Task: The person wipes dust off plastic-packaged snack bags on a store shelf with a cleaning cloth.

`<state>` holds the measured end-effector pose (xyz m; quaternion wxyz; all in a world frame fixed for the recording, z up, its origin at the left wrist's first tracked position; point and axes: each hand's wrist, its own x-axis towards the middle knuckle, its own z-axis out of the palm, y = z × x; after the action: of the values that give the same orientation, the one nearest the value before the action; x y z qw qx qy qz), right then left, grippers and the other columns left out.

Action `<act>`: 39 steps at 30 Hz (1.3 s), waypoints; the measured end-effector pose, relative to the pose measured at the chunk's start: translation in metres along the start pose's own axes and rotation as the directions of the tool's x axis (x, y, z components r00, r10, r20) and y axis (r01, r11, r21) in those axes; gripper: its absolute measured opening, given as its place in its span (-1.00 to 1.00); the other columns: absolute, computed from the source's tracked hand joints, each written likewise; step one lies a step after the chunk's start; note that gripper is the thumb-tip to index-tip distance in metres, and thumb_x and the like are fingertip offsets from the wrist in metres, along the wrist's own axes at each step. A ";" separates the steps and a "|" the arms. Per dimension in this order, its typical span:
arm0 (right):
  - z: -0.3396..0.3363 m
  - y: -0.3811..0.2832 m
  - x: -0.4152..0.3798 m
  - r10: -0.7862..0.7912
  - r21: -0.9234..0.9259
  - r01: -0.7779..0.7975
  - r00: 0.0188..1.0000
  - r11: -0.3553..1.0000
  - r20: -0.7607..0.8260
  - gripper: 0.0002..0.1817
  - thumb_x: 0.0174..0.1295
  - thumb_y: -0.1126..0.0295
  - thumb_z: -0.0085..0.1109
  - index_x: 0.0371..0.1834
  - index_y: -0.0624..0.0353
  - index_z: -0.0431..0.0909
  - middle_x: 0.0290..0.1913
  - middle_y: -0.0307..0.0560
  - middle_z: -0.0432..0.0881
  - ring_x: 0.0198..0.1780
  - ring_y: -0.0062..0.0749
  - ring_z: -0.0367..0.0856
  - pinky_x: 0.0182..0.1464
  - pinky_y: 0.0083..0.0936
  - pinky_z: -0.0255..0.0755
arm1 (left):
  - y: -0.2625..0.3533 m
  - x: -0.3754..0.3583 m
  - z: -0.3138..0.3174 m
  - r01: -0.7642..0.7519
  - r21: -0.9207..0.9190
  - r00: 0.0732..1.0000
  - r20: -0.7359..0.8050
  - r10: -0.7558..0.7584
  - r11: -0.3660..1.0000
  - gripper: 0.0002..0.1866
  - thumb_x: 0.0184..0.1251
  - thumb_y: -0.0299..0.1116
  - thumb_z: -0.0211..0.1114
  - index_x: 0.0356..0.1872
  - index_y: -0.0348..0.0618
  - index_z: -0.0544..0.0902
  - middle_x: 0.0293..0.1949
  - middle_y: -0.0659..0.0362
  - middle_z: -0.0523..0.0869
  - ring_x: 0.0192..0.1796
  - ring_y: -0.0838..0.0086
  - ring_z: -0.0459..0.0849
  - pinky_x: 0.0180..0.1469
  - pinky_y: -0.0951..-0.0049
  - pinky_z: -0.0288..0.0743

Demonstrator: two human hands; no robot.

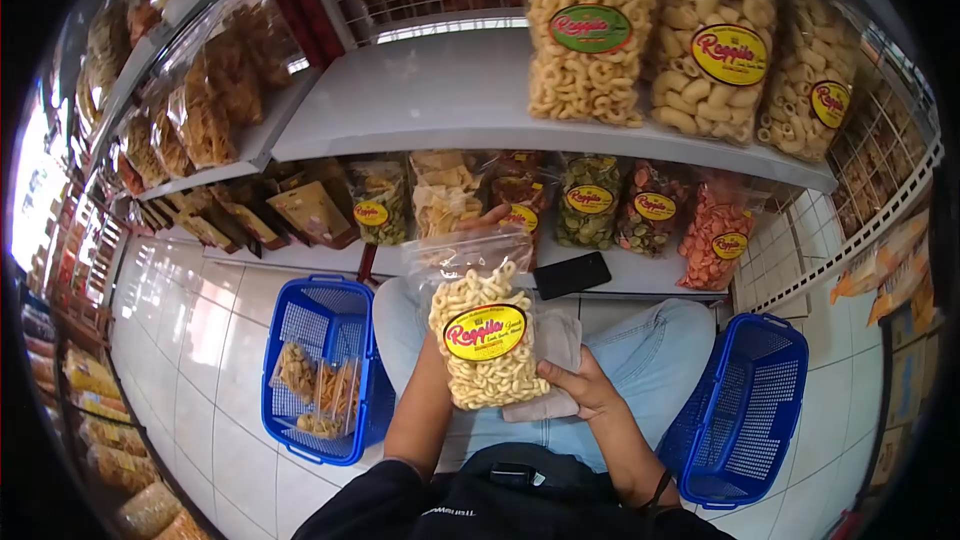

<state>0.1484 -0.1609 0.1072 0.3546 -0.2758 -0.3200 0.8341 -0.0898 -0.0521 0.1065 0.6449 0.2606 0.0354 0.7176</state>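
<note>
Blue left basket [300,310] — snack packs [338,387] inside; held clear bag [482,337] — pale curls [480,380].

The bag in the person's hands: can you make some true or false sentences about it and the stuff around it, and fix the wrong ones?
1. The held bag has a green label. False: its oval label is yellow.
2. The right hand holds a grey cloth. True.
3. The right basket is red. False: it is blue.
4. The left basket has snacks in it. True.
5. Five big bags stand on the upper shelf. False: three stand there.
</note>
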 end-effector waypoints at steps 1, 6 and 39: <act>-0.001 -0.006 0.002 -0.021 -0.036 0.019 0.999 0.999 -0.030 -0.47 0.41 0.37 0.50 0.38 0.28 0.57 0.23 -0.09 0.75 0.23 -0.41 0.70 0.26 -0.41 0.61 | 0.001 -0.005 0.000 0.055 0.056 0.997 -0.066 -0.051 0.997 -0.55 0.60 0.12 0.09 0.17 -0.01 0.55 0.26 0.03 0.56 0.23 0.09 0.63 0.33 -0.08 0.61; -0.010 -0.028 0.003 -0.137 -0.114 0.124 0.985 0.986 -0.107 -0.54 0.41 0.43 0.49 0.32 0.32 0.62 0.17 -0.10 0.78 0.16 -0.48 0.73 0.22 -0.45 0.62 | 0.013 -0.066 0.025 0.341 0.110 0.878 -0.391 -0.275 0.934 -0.17 0.64 0.38 -0.13 0.50 -0.19 0.40 0.51 -0.11 0.49 0.45 0.04 0.58 0.49 -0.08 0.52; 0.028 -0.136 -0.021 -0.845 -0.957 0.145 0.515 0.250 -0.143 -0.43 0.47 0.31 0.41 0.44 0.38 0.51 0.26 0.10 0.71 0.19 -0.18 0.72 0.27 -0.26 0.59 | 0.005 -0.044 0.018 0.376 0.357 0.925 -0.198 -0.324 0.855 -0.05 0.40 -0.54 0.49 0.71 -0.18 0.10 0.52 0.06 0.48 0.53 0.33 0.48 0.56 0.23 0.41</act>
<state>0.1978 -0.1124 0.2292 0.5151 -0.5529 -0.6199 0.2115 -0.0855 -0.0996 0.1102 0.6965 0.3247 0.2658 0.5820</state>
